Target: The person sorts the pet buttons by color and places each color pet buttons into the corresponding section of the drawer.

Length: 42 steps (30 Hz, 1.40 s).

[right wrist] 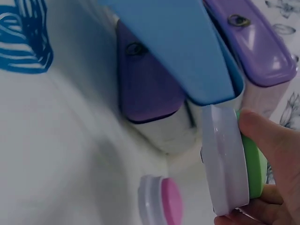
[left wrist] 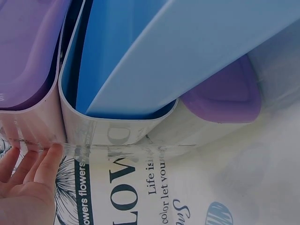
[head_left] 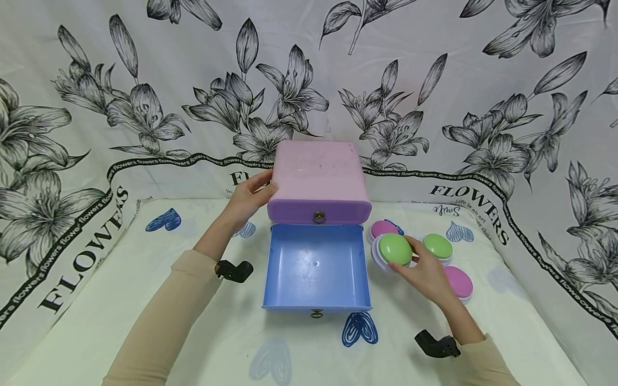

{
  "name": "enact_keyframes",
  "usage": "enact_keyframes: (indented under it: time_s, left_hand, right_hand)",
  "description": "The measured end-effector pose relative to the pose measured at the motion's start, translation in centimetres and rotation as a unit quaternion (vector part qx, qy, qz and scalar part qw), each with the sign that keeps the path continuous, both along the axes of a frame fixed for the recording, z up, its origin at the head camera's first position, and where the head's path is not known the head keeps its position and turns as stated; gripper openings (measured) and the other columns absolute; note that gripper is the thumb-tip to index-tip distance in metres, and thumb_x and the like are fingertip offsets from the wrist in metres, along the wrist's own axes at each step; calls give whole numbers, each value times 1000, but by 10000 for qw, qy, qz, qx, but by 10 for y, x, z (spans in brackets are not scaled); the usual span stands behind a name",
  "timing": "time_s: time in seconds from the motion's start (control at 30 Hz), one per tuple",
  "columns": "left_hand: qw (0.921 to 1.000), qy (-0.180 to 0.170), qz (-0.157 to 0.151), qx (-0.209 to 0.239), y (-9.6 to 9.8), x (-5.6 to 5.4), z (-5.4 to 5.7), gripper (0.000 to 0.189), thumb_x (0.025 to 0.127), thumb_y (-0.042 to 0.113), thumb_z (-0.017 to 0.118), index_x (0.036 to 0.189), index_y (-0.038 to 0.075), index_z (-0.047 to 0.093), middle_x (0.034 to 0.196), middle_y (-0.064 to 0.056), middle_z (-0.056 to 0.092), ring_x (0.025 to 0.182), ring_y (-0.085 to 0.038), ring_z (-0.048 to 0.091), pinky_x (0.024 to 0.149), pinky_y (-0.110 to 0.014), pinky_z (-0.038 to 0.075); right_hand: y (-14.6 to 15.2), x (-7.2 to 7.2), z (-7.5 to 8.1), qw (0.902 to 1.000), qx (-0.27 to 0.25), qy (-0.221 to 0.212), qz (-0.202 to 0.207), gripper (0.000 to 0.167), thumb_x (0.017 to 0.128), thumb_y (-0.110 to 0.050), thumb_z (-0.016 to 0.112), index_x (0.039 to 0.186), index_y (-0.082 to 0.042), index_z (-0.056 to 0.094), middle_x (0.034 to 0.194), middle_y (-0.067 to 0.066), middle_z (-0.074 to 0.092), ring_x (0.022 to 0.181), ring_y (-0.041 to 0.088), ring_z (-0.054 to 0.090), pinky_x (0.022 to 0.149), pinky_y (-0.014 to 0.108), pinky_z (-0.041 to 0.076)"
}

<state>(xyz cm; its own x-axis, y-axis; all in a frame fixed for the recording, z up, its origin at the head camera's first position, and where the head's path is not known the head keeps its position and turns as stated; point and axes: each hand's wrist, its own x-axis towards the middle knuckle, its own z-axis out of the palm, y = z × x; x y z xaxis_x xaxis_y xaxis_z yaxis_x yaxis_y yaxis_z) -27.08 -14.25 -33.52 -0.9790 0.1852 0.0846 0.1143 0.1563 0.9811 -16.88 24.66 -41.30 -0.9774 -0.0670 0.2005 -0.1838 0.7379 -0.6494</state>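
Note:
A small drawer cabinet (head_left: 318, 171) with a pink top and stacked drawers stands at the middle back. Its blue middle drawer (head_left: 316, 268) is pulled far out, while the purple drawers (right wrist: 262, 42) above and below it are closed. My left hand (head_left: 248, 195) rests its fingertips on the cabinet's left side, fingers fairly straight in the left wrist view. To the right of the blue drawer, my right hand (head_left: 427, 271) grips a round green-topped white case (head_left: 396, 248) by its edge. The right wrist view shows the case (right wrist: 227, 159) turned on its side, thumb on the green part.
Around the right hand lie another green-topped round case (head_left: 438, 245), a magenta one (head_left: 458, 282) and a pink one (head_left: 383, 229). A white cloth with blue hearts (head_left: 359, 328) covers the surface. A flower-print curtain (head_left: 405, 107) hangs behind the cabinet.

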Motion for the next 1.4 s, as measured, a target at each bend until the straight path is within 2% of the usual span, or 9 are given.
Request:
enact_keyframes:
  time_s: [0.37,0.6,0.7,0.9,1.17,1.4]
  left_hand:
    - [9999,-13,-99,-10,0,1,2,60,90,34,58,143,20,34,147,-2,33,129,-22,41,103,-38,40]
    - [10000,-14,-91,-14,0,1,2,60,90,34,58,144,20,34,148,-2,32,130,-22,41,103,-39,41]
    - [10000,-3,-60,-23,-1,0,1,60,90,34,59,143,20,35,147,-2,33,129,-22,41,102,-38,41]
    - [9999,-54,-104,-49,-1,1,2,61,90,34,58,144,19,33,147,-3,33,130,-21,40,102,-37,41]
    - [9998,-85,-147,-65,3,18,22,59,92,24,55,145,10,30,148,-10,31,131,-27,38,103,-40,40]
    - [9998,-86,-156,-20,4,20,23,59,92,23,55,144,10,31,148,-9,31,131,-26,38,103,-38,40]
  right_hand:
    - [-15,10,34,9994,-16,281,191,77,74,-25,78,135,2,39,129,20,50,116,32,50,90,43,50]
    - [-37,19,53,9980,-18,364,518,79,70,-22,81,136,-5,40,130,14,50,116,28,50,92,43,49]
    - [-48,21,57,9962,16,439,750,79,69,-20,82,136,-8,42,129,11,51,115,25,52,91,40,50]
    - [-69,21,60,9945,216,314,971,80,70,-24,81,135,-4,40,128,12,52,113,27,55,90,42,50]
    - [-93,17,67,9905,494,185,1270,79,70,-30,81,134,-5,42,127,10,53,107,25,58,86,39,53]
    - [-115,7,71,9837,704,239,1639,79,67,-30,82,131,-3,44,123,9,55,103,20,58,87,35,52]
